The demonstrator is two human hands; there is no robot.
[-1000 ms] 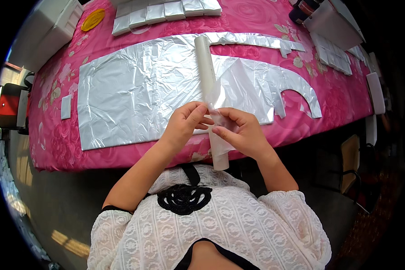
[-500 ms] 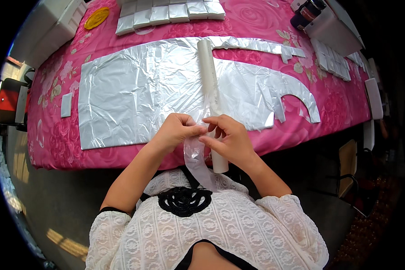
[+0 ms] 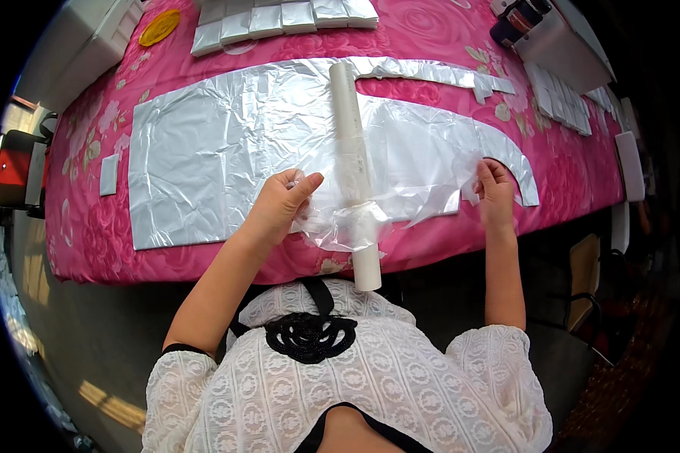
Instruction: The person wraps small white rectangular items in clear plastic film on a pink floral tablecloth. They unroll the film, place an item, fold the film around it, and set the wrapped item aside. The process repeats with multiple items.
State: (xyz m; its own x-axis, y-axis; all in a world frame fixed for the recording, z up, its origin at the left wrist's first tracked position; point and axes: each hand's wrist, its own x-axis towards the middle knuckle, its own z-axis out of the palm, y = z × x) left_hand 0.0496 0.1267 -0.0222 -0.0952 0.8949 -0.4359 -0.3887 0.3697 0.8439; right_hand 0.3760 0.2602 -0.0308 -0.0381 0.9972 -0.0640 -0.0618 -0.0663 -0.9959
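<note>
A pink cloth (image 3: 91,226), printed with roses and pale leaves, is spread over the table, and its front edge is draped over the side. Most of its middle is covered by a silvery sheet (image 3: 196,158), creased all over; at its right end it is divided into a narrow strip on the far side and a broader, curved piece on the near side. Across the sheet a pale roll (image 3: 343,94) is laid, its near end projecting past the table's front edge.

Clear film (image 3: 336,230) is held spread over the roll's nearer half, above the sheet. Its left part is gripped in the curled fingers of the left hand (image 3: 285,198); its right part is pinched at the fingertips of the right hand (image 3: 495,189), beside the curved piece.

Near the table's left side a small packet (image 3: 109,175) is laid flat. At the far side, rows of silvery packets (image 3: 283,19) are stacked, with a yellow disc (image 3: 159,29) to their left and a white box (image 3: 75,60) at the corner. At the far right a dark bottle (image 3: 517,21) is seen against a whitish bin (image 3: 563,49), with more packets (image 3: 557,98) set just in front.

Below, the grey floor (image 3: 68,325) is crossed by a sunlit patch (image 3: 113,404) on the left; on the right a tan chair (image 3: 584,272) is partly lost in shadow.
</note>
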